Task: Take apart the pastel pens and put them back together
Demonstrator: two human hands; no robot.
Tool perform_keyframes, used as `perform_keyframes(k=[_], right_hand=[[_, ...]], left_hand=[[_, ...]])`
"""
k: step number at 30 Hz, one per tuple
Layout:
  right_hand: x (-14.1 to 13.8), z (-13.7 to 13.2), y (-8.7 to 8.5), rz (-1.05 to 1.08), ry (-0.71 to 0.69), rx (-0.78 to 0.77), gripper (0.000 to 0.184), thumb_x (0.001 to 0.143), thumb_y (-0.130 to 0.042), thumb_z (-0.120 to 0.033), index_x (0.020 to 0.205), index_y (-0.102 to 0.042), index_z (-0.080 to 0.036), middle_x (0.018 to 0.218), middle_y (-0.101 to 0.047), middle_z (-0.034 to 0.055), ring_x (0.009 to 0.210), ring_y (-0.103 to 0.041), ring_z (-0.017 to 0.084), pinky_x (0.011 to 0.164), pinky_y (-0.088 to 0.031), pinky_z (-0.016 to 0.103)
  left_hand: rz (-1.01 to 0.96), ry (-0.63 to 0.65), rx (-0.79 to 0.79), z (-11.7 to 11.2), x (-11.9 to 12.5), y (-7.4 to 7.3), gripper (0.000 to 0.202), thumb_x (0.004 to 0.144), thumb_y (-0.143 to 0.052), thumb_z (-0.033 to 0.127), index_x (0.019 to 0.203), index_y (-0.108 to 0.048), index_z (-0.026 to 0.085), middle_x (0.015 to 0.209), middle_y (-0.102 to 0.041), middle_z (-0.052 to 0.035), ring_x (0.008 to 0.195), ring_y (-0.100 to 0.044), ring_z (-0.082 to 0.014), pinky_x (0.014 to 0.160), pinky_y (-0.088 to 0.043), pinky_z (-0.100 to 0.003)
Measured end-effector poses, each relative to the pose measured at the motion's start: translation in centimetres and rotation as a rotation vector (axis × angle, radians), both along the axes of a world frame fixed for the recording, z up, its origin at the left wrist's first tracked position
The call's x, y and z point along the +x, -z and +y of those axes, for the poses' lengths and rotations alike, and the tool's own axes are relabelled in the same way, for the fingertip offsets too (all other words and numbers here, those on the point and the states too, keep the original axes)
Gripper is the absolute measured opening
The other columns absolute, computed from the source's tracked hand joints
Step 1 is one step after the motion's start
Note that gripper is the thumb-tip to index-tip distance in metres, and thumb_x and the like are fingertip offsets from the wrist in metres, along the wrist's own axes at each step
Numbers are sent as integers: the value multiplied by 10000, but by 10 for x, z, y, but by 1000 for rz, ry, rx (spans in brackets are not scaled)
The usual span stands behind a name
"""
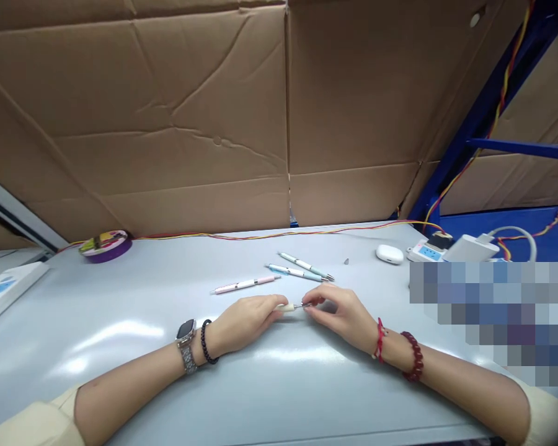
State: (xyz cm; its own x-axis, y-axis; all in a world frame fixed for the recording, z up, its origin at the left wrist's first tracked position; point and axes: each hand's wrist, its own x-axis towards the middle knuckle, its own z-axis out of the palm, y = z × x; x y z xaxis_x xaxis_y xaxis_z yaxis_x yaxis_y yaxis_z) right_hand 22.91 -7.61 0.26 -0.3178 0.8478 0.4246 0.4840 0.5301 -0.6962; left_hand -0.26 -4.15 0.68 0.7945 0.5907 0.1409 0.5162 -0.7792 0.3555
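My left hand (pixel 248 319) is closed around the cream barrel of a pen (pixel 286 308), whose front end points right. At that end my right hand (pixel 341 310) pinches the small metal pen tip (pixel 305 304) between thumb and fingers. Whether the tip is joined to the barrel or apart from it, I cannot tell. Beyond my hands lie a pink-and-white pen (pixel 246 285), a blue-and-white pen (pixel 295 272) and a green-and-white pen (pixel 304 265). A tiny metal cone (pixel 346 261) rests to the right of these pens.
A roll of tape (pixel 106 246) stands at the back left of the grey table (pixel 204 402). A white earbud case (pixel 389 254) and a power strip (pixel 425 251) with plugs are at the right. Twisted wires (pixel 242 237) run along the cardboard wall (pixel 204 111).
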Motion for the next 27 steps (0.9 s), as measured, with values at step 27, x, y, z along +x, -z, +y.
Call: perform_keyframes(k=[27], right_hand=[[-2,13,10,-130,-144,97,456,976,-313,-446,737,-614,-200,632,-593,33,626,-531,164,598,-442,278]], left_hand=[[-312,-57,-878,-11,14,-8,361,973,-278,471,1002,-495,184,612,-500,48,427,-286,-79,407,-238,-206]])
